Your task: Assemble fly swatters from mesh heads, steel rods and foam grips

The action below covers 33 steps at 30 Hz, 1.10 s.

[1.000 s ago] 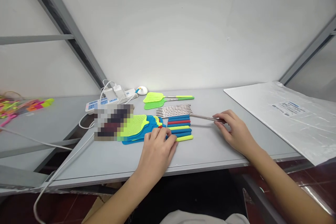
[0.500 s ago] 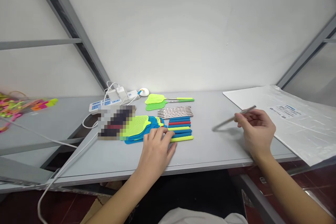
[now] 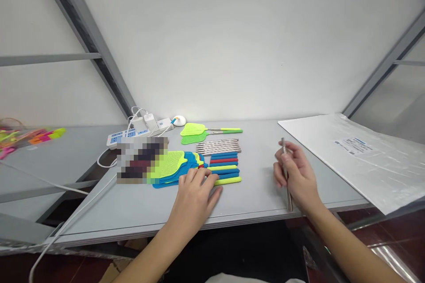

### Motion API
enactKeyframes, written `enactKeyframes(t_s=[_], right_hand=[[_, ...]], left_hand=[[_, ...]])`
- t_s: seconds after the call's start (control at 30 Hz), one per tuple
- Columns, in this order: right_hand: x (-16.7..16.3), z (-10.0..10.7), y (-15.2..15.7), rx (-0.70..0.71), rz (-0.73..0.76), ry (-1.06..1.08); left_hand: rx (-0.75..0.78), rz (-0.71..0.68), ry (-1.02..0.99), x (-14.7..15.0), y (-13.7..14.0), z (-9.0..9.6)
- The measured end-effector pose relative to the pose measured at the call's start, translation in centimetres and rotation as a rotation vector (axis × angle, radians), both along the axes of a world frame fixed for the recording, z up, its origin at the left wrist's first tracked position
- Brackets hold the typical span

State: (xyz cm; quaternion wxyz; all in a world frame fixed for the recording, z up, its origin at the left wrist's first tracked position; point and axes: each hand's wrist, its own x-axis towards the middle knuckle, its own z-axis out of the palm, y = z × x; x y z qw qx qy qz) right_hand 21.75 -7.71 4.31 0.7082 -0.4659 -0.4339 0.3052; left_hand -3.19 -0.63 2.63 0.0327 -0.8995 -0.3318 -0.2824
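Note:
My right hand [image 3: 300, 181] is closed around a thin metal rod [image 3: 290, 201], held over the front right of the table and pointing away from me. My left hand [image 3: 195, 192] lies with fingers apart over the near ends of several foam-like handles [image 3: 229, 181] in lime, blue and red. Its fingertips reach the edge of a stack of blue and lime fly swatter heads [image 3: 171, 162]. Behind the handles lies a row of metal rods [image 3: 217, 147]. Two whole fly swatters, one lime [image 3: 193, 129] and one green [image 3: 193, 138], lie farther back.
A power strip [image 3: 117, 139] with plugs and white cables stands at the back left, beside a small white round device [image 3: 179, 120]. A pixelated patch covers something left of the swatter heads. On the right, a white plastic package [image 3: 332, 141] overhangs the table's edge.
My right hand has drawn the rod left and nearer to me, turning it from sideways to pointing away. My left hand stays by the handles. The view has shifted slightly.

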Motion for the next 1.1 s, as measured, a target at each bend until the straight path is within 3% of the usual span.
enactKeyframes(t_s=[0.13, 0.27, 0.4, 0.53, 0.63, 0.77, 0.87, 1.1], right_hand=[[-2.2, 0.5, -1.0, -0.192, 0.364, 0.007], [-3.8, 1.6, -1.7, -0.377, 0.58, -0.063], [-5.0, 2.6, -1.7, -0.497, 0.719, -0.158], [-5.5, 3.4, -1.3, -0.552, 0.764, -0.266], [-5.3, 3.7, -1.2, -0.569, 0.773, -0.345], [-4.2, 3.8, -1.8, -0.567, 0.63, -0.597], [-3.6, 4.3, -2.3, -0.547, 0.516, -0.78], [-3.5, 5.1, -2.5, -0.377, 0.469, -0.962]], left_hand=[[-0.071, -0.12, -0.184, -0.3, -0.8, 0.5], [-0.334, -0.229, -0.417, -0.5, -2.1, 1.1], [-0.55, -0.285, -0.5, -0.7, -3.3, 1.5], [-0.688, -0.269, -0.571, -1.2, -3.7, 1.8], [-0.661, -0.289, -0.624, -1.8, -3.4, 2.2], [-0.626, -0.28, -0.752, -2.3, -2.7, 2.4], [-0.684, -0.327, -0.682, -2.4, -2.4, 2.4], [-0.767, -0.361, -0.53, -2.5, -2.2, 3.0]])
